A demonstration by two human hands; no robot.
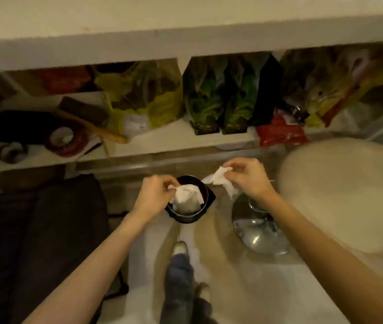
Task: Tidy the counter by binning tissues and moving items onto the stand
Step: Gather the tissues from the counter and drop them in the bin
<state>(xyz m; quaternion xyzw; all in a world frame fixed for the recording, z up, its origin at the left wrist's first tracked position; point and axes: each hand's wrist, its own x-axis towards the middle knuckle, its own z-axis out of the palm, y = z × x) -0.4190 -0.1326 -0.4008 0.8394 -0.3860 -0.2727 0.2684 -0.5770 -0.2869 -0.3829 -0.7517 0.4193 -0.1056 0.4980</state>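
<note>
A small black bin (pixel 201 215) stands on the floor below me, just in front of the shelves. My left hand (pixel 156 195) pinches a crumpled white tissue (pixel 189 195) that hangs right over the bin's mouth. My right hand (pixel 248 177) holds a second crumpled white tissue (pixel 220 180) a little to the right of the bin and above it. Both forearms reach down from the bottom of the view.
White shelves (pixel 185 136) behind the bin hold green and yellow bags (pixel 143 99), dark leafy packets (pixel 218 99), a red packet (pixel 279 133) and tape rolls (pixel 65 140). A round stool seat (pixel 344 192) with a chrome base (pixel 260 230) stands right; dark furniture (pixel 38 230) left. My foot (pixel 180 251) is below the bin.
</note>
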